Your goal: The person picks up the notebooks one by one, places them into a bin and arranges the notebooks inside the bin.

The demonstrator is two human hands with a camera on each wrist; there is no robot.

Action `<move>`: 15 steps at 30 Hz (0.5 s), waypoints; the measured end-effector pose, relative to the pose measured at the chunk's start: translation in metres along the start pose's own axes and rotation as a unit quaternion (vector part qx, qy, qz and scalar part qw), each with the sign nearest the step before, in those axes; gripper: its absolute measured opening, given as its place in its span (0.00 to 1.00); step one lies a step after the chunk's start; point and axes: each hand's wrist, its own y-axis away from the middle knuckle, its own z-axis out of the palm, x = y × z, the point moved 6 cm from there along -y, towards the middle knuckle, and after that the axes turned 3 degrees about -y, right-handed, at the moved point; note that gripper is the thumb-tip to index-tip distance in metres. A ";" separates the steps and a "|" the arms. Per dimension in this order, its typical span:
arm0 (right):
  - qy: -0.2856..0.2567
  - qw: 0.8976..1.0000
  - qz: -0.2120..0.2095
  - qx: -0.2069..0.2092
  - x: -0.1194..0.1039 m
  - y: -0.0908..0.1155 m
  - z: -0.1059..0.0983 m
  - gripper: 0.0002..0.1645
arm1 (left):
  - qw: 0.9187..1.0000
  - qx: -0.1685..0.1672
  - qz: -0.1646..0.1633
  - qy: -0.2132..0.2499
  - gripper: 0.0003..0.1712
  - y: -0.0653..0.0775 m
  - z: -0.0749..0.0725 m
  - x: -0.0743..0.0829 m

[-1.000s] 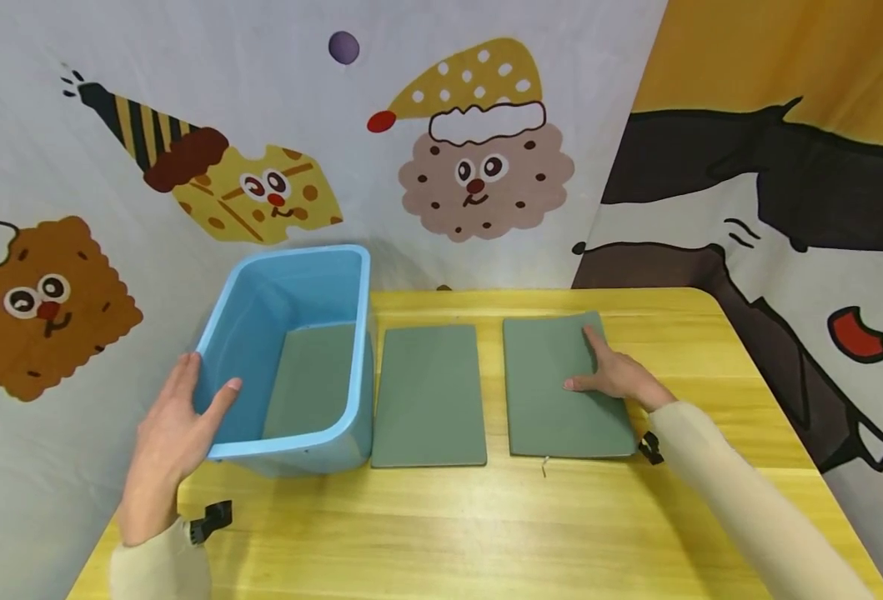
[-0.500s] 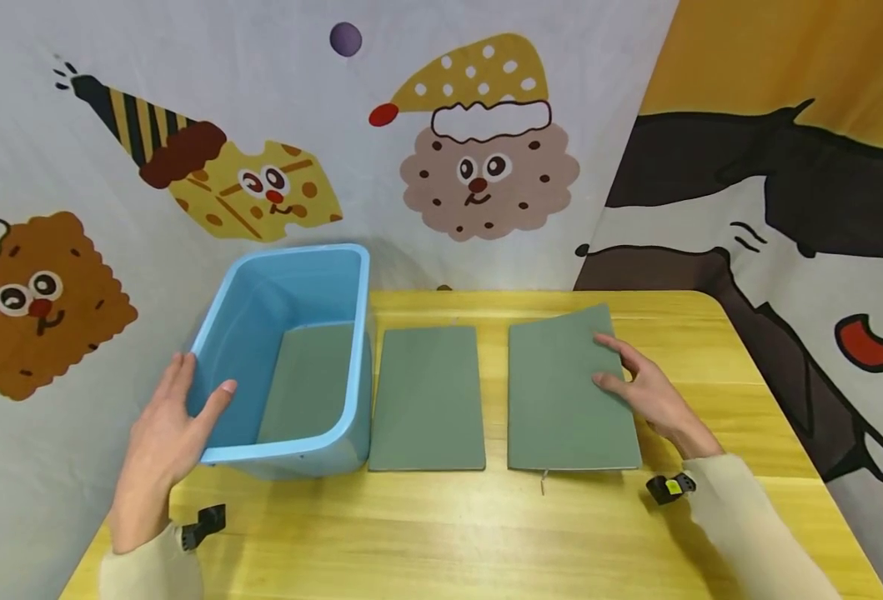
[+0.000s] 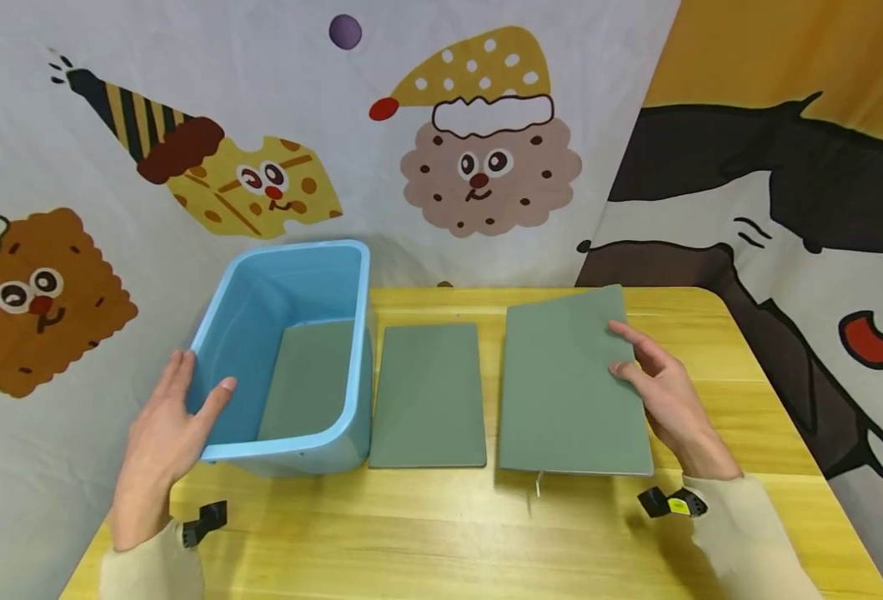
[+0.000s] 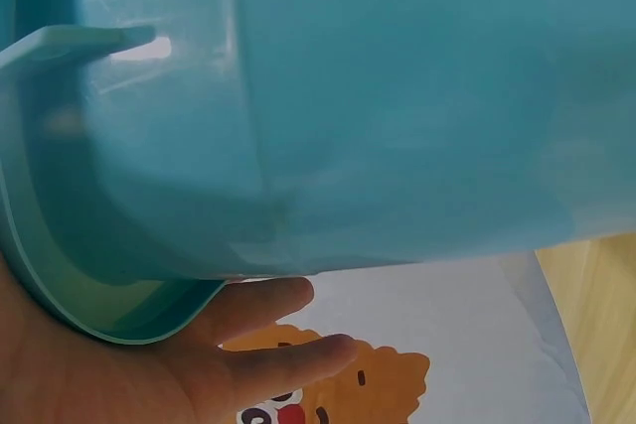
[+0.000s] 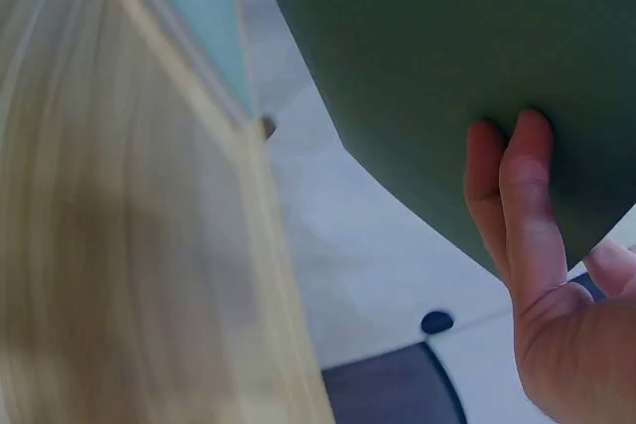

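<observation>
My right hand (image 3: 669,392) pinches the right edge of a grey-green notebook (image 3: 564,392), thumb on top and fingers beneath. The notebook is raised off the table, its right side higher and a ribbon hanging from its near edge. In the right wrist view, two fingers (image 5: 527,191) press its underside. My left hand (image 3: 167,437) rests against the near left corner of a blue plastic bin (image 3: 291,454); the thumb reaches over the rim, and the fingers lie straight along the outside. Inside the bin lies a similar green notebook (image 3: 309,379).
Another green notebook (image 3: 429,396) lies flat between the bin and the raised one. All stand on a yellow wooden table (image 3: 426,533). A printed cloth (image 3: 479,258) with cartoon figures hangs right behind the table's far edge.
The right hand has gone from lying over the notebook to pinching its right edge and lifting it off the table. The left hand and the bin have stayed in place.
</observation>
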 end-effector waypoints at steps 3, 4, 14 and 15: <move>-0.047 0.999 0.012 -0.005 -0.008 0.005 0.007 0.36 | 1.000 -0.001 -0.002 -0.002 0.50 0.000 0.000 -0.001; -0.057 0.998 0.014 -0.006 -0.011 0.007 0.009 0.37 | 1.000 -0.002 -0.002 -0.002 0.50 0.001 0.000 -0.002; -0.112 0.993 -0.018 -0.015 -0.044 0.020 0.030 0.36 | 1.000 -0.003 0.004 -0.006 0.50 0.000 -0.001 -0.001; -0.117 0.993 -0.021 -0.016 -0.046 0.021 0.033 0.35 | 1.000 -0.003 0.005 -0.006 0.50 0.000 -0.002 0.000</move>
